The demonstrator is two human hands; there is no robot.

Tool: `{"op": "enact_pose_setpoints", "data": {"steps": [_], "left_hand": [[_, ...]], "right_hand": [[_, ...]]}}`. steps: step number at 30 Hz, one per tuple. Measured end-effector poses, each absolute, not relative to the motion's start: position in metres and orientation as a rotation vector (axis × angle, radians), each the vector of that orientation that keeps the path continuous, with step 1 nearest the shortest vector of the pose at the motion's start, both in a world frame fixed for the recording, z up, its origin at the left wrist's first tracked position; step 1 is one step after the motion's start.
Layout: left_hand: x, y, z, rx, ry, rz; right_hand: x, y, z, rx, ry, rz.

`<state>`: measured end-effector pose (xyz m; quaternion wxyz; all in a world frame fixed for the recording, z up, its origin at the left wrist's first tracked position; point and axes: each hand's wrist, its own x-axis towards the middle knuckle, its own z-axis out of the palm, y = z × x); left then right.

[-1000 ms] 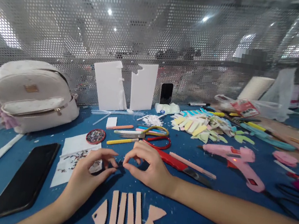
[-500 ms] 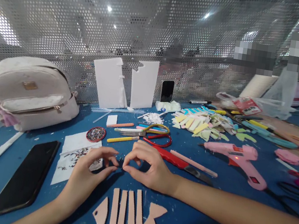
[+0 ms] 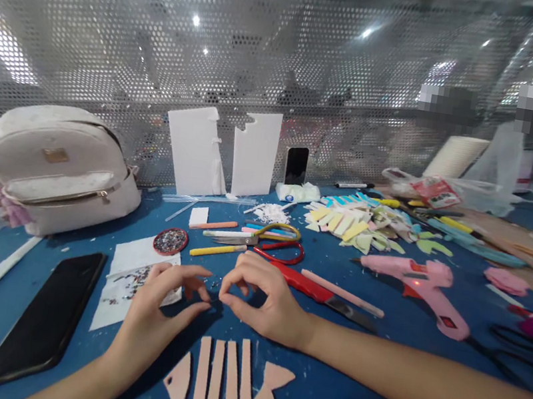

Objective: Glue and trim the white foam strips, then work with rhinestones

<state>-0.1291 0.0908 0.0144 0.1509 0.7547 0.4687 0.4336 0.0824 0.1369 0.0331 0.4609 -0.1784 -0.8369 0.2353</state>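
My left hand [image 3: 162,311] hovers over the right edge of a white paper sheet [image 3: 117,263], its thumb and fingers apart with nothing visible between them. Facing it, my right hand [image 3: 268,297] is closed in a pinch; whatever its fingertips may hold is too small to make out. A few tiny dark bits [image 3: 215,282] lie between the two hands. On the sheet, partly behind my left hand, small dark and shiny pieces [image 3: 132,283] are scattered. A red round dish [image 3: 170,241] of similar pieces sits at its top. Below my hands lie pink strips [image 3: 216,384], a pink fish-head-shaped piece [image 3: 177,381] and a pink tail-shaped piece [image 3: 271,392].
Scissors [image 3: 283,249], several markers [image 3: 218,250] and a red-handled knife [image 3: 304,283] lie beyond my hands. At right is a pink glue gun [image 3: 420,281]; at left, a black phone [image 3: 42,319] and a white backpack [image 3: 57,180]. Paper scraps [image 3: 354,223] are piled behind.
My left thumb and fingers have opened slightly and drawn away from my right fingertips. The dark bit between the hands shows less now. My right hand stays almost still.
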Motion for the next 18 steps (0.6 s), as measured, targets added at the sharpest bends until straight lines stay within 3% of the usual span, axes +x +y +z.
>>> {"op": "enact_pose_setpoints", "data": {"steps": [18], "left_hand": [[-0.1281,0.0878,0.0189,2.414,1.299,1.254]], "right_hand": [[0.0845,0.1375,0.0342,-0.451,-2.04,0.589]]}}
